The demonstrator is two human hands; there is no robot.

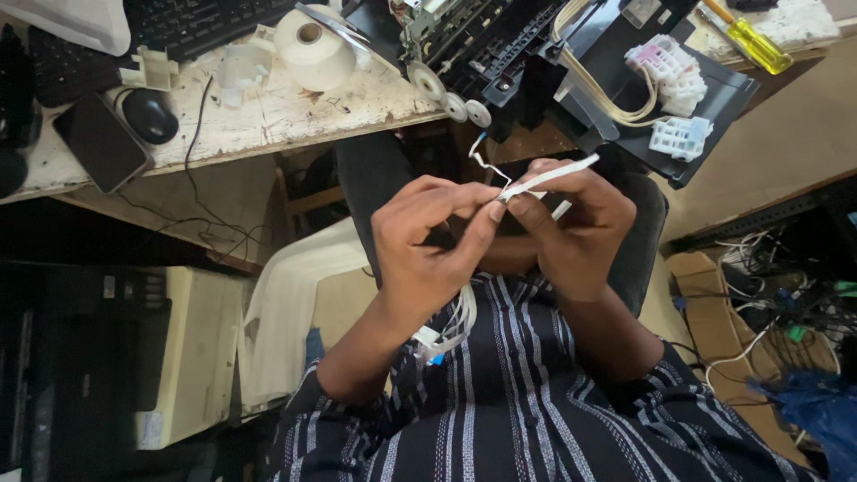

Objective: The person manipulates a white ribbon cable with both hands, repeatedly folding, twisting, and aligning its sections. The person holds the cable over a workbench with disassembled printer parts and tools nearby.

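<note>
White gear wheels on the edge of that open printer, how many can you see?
3, in a row along the table edge: gear wheel, gear wheel, gear wheel, just above the hands. More may be hidden inside the printer.

Smooth white plastic ribbon cable (544, 181); worn wooden table (268, 120).

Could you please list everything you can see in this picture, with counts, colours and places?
flat ribbon cable: one, white, pinched between both hands
opened printer: one, black, on the bench, upper right
tape roll: one, white, bench top
computer mouse: one, black, bench left
phone: one, dark, beside the mouse
screwdriver: one, yellow handle, upper right
workbench: one, worn white
left hand: one, gripping the cable
right hand: one, gripping the cable
</note>
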